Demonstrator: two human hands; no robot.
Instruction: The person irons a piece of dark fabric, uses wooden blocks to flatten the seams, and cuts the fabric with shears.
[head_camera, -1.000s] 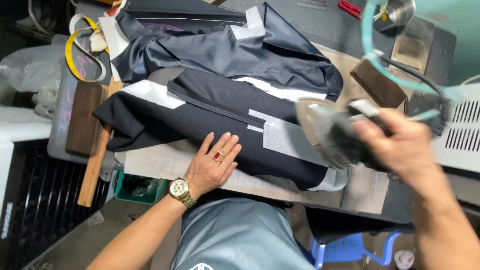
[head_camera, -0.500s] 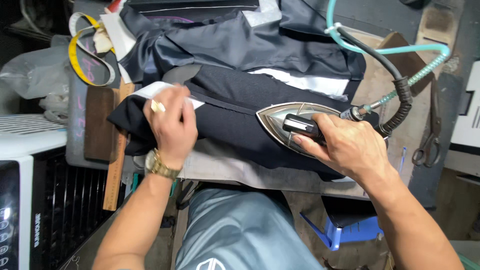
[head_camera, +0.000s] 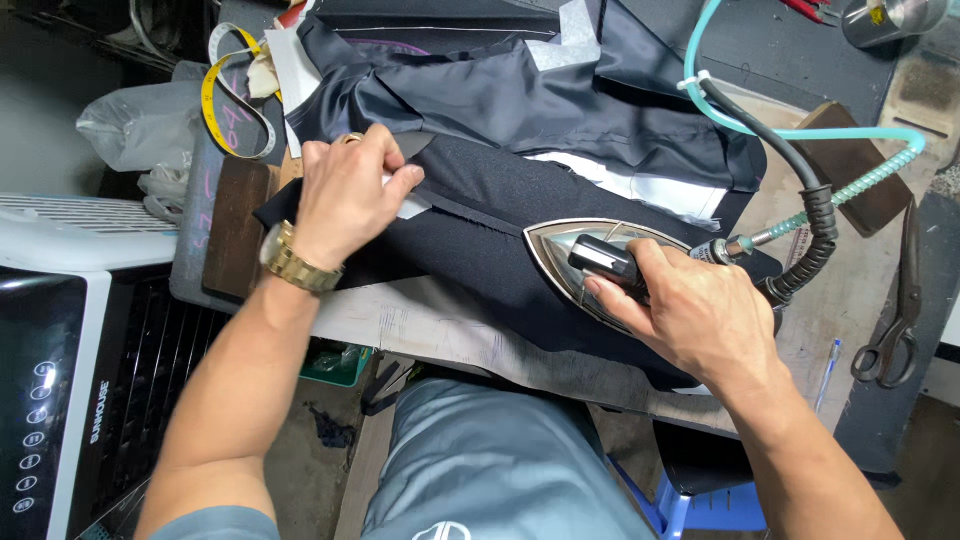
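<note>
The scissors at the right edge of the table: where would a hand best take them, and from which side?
The scissors lie flat and closed, the blades pointing away and the two finger loops at the near end. Probably best to grip the loops, coming from the near right. The right hand, on the iron, is the closer one.

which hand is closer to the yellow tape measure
Left. The left hand presses the dark fabric just beside the tape measure; the right hand grips the iron, well away.

Head camera looks steeply down (close) over the worktable (head_camera: 440, 325)
</note>
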